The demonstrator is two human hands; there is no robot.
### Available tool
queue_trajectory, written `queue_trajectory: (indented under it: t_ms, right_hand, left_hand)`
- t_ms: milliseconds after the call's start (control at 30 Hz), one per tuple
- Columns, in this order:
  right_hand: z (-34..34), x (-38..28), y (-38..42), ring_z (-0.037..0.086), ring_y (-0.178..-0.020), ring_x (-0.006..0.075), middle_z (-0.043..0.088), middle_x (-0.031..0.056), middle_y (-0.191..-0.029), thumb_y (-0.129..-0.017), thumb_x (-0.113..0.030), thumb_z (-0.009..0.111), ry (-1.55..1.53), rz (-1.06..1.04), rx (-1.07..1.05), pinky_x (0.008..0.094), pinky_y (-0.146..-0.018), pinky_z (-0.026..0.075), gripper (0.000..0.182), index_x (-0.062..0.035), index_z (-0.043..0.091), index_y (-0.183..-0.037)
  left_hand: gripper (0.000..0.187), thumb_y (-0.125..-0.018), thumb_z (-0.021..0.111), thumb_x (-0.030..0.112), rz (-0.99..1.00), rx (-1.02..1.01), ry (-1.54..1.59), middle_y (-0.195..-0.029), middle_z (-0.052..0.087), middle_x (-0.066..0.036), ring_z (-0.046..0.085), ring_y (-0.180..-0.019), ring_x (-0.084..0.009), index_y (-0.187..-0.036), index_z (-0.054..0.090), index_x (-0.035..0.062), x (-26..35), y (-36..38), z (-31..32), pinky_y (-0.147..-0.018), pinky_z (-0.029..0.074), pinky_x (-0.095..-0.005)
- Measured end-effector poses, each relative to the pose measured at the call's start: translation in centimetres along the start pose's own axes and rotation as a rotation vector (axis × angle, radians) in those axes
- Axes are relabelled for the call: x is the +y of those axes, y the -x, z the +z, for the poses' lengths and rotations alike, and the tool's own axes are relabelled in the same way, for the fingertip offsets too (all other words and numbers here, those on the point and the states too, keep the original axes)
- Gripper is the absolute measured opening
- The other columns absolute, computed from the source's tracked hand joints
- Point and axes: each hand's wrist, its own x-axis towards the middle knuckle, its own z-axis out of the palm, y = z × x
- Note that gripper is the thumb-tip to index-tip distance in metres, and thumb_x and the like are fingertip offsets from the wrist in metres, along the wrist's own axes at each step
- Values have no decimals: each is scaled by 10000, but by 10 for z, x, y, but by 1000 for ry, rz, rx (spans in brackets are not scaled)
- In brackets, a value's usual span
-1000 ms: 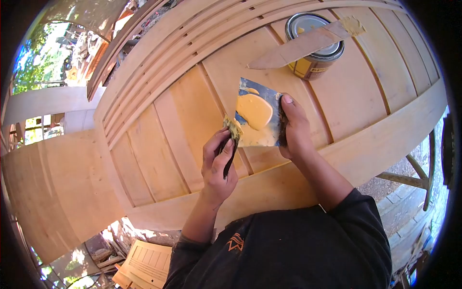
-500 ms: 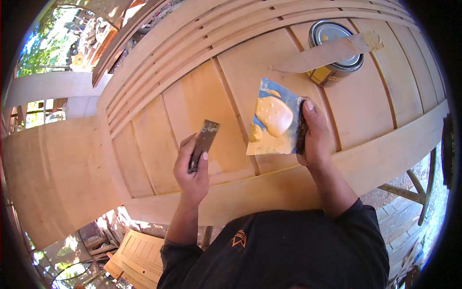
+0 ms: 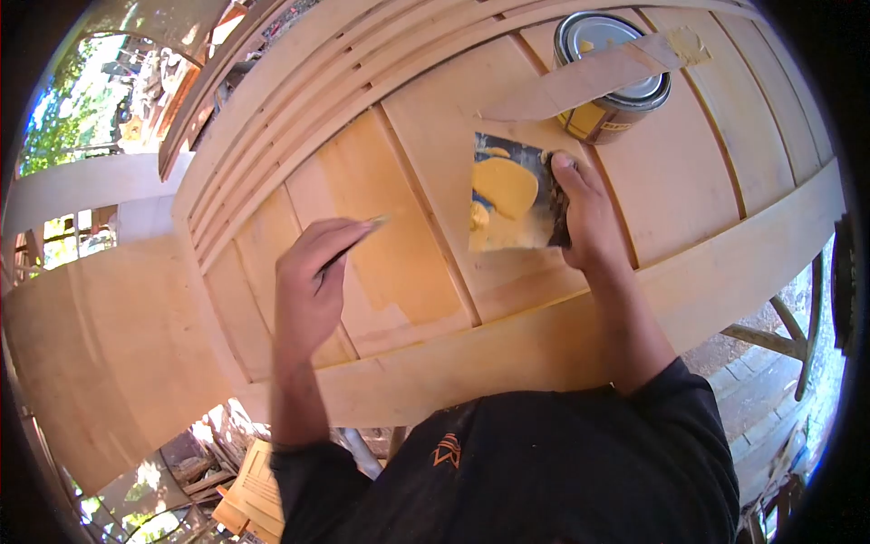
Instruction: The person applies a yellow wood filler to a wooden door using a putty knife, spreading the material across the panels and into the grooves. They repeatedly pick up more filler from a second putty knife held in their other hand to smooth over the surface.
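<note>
My left hand (image 3: 310, 276) pinches a small putty scraper (image 3: 370, 228), now nearly edge-on, just above a slatted wooden panel (image 3: 421, 86). My right hand (image 3: 591, 216) grips the dark edge of a flat, squarish putty knife (image 3: 533, 238), its thumb on top. A thick dollop of yellow-orange putty (image 3: 506, 187) sits on that blade, with smaller smears around it. Beneath the left hand, part of the panel bears a darker yellowish patch (image 3: 399, 272).
Beyond my right hand, an opened metal can (image 3: 603, 125) stands on the panel, with a flat wooden strip (image 3: 566, 89) across its lid. A plain board (image 3: 109, 354) lies at the left. Another slatted wooden piece (image 3: 251, 494) is below, and trestle legs (image 3: 766, 340) show at right.
My left hand has moved left and up, and its scraper has turned from flat to edge-on. The right hand's putty knife has tilted and shifted slightly upward. The whole view has shifted a little.
</note>
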Motion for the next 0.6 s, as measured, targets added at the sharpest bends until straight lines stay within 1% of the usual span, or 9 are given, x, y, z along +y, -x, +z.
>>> queue_trajectory:
  t_ms: [33,100,133,200,267,300,400,467,600]
  right_hand:
    - [-9,8,-11,597,-764,124,617,52,-898,-935,-290,499,60,-45,19,279,-668,494,324,-3,558,-1074]
    - [-16,10,-21,602,-783,129,622,62,-924,-938,-289,494,96,-31,-6,280,-677,497,335,1,556,-1094]
    - [-18,11,-25,604,-792,131,625,68,-937,-939,-288,491,108,-23,-21,281,-682,498,341,4,556,-1104]
    - [-22,5,-25,607,-813,133,625,80,-961,-942,-299,478,116,23,-144,280,-699,505,364,16,551,-1112]
    - [-24,-5,-20,609,-798,135,624,83,-964,-942,-304,473,128,73,-201,278,-694,512,372,19,549,-1110]
    - [-29,-5,-22,615,-755,135,625,79,-943,-942,-303,471,141,107,-232,273,-666,523,360,17,550,-1087]
    - [-34,-9,-21,613,-717,130,626,69,-912,-938,-296,482,117,140,-271,262,-639,524,338,9,555,-1063]
    - [-34,-13,-19,614,-727,120,626,66,-912,-937,-278,483,94,132,-254,254,-664,519,299,-3,547,-1037]
    - [-44,-18,-20,610,-736,104,618,61,-904,-938,-260,485,148,144,-279,243,-662,516,276,-7,542,-1031]
  left_hand:
    - [293,-743,529,-97,99,-155,-150,-944,636,-111,605,-897,-241,-971,661,31,4,-12,-2,-872,444,-354]
    - [320,-712,506,-104,307,-465,-454,-967,637,-96,588,-945,-263,-921,678,66,10,-35,-6,-958,395,-388]
    - [315,-704,511,-93,349,-525,-555,-937,635,-87,586,-936,-258,-909,682,75,12,-44,-5,-953,394,-390]
    - [306,-687,523,-69,431,-647,-765,-879,631,-68,582,-920,-249,-884,690,95,20,-60,6,-944,393,-394]
    - [276,-702,532,-43,454,-794,-803,-836,620,-58,578,-907,-237,-865,695,108,23,-78,17,-885,412,-380]
    - [261,-709,536,-30,470,-868,-822,-814,615,-52,576,-901,-231,-856,697,115,24,-85,23,-855,422,-373]
    - [183,-724,545,25,587,-937,-767,-799,618,-46,585,-870,-225,-793,691,113,22,-94,44,-778,427,-361]
    - [132,-733,546,57,614,-973,-804,-761,619,-62,597,-829,-241,-737,672,97,28,-96,55,-759,433,-359]
    - [131,-741,548,104,658,-1025,-809,-674,609,-101,613,-739,-279,-653,639,73,36,-105,65,-711,446,-377]
